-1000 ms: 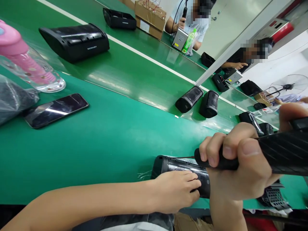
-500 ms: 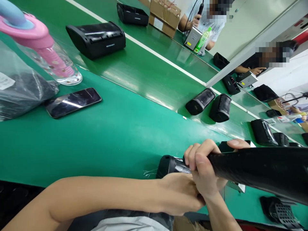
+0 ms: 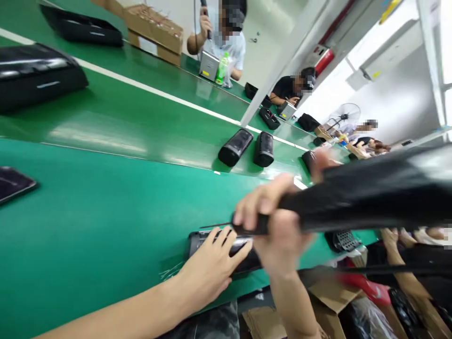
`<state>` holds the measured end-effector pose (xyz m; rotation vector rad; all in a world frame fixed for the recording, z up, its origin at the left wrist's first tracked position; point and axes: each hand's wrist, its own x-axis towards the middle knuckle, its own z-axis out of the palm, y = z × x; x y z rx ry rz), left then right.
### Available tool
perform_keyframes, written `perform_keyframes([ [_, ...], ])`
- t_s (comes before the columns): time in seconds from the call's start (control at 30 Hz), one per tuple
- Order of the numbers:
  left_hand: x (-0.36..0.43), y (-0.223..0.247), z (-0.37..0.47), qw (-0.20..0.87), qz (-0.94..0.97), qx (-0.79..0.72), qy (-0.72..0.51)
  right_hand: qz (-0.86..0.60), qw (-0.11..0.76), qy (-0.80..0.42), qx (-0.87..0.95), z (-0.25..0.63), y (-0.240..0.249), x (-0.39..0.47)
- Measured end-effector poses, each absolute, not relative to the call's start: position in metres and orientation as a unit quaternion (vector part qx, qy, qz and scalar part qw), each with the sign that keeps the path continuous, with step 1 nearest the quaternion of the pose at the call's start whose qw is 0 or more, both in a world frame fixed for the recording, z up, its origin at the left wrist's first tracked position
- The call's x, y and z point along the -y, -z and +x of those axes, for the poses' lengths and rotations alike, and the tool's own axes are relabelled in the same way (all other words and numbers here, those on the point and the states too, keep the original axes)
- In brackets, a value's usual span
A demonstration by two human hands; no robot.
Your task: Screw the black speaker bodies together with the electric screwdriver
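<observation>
Fingers of my left hand (image 3: 212, 263) now spread flat on the speaker (image 3: 243, 256); right hand (image 3: 271, 226), at three o'clock, still clenches the screwdriver (image 3: 353, 197).

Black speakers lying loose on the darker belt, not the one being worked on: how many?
2: speaker and speaker lie side by side mid-belt; the black shapes further along are blurred.

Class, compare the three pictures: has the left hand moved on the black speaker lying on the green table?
Yes. The left hand now lies flat on the black speaker's left part, nearer its left end; earlier its fingers reached the right end.
</observation>
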<state>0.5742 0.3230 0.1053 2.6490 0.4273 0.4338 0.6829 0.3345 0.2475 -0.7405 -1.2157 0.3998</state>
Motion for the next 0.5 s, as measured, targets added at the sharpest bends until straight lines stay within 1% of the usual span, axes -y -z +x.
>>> perform_keyframes([
  [0.07,-0.328,-0.105,0.569,0.151,0.972,-0.143,-0.108,-0.356,0.745,-0.118,0.552,0.72,-0.273,-0.306],
  [0.1,-0.33,-0.103,0.565,0.124,0.978,-0.143,-0.09,-0.394,0.756,-0.048,0.52,0.743,-0.28,-0.291],
  [0.2,-0.336,-0.091,0.556,0.089,0.982,-0.14,-0.09,-0.523,0.734,0.098,0.422,0.814,-0.275,-0.253],
  [0.27,-0.339,-0.086,0.554,0.084,0.98,-0.14,-0.113,-0.541,0.735,0.13,0.386,0.853,-0.261,-0.24],
  [0.33,-0.344,-0.088,0.556,0.076,0.978,-0.139,-0.133,-0.54,0.743,0.135,0.371,0.879,-0.247,-0.237],
  [0.5,-0.358,-0.105,0.579,0.029,0.982,-0.144,-0.114,-0.525,0.751,0.139,0.376,0.898,-0.231,-0.258],
])
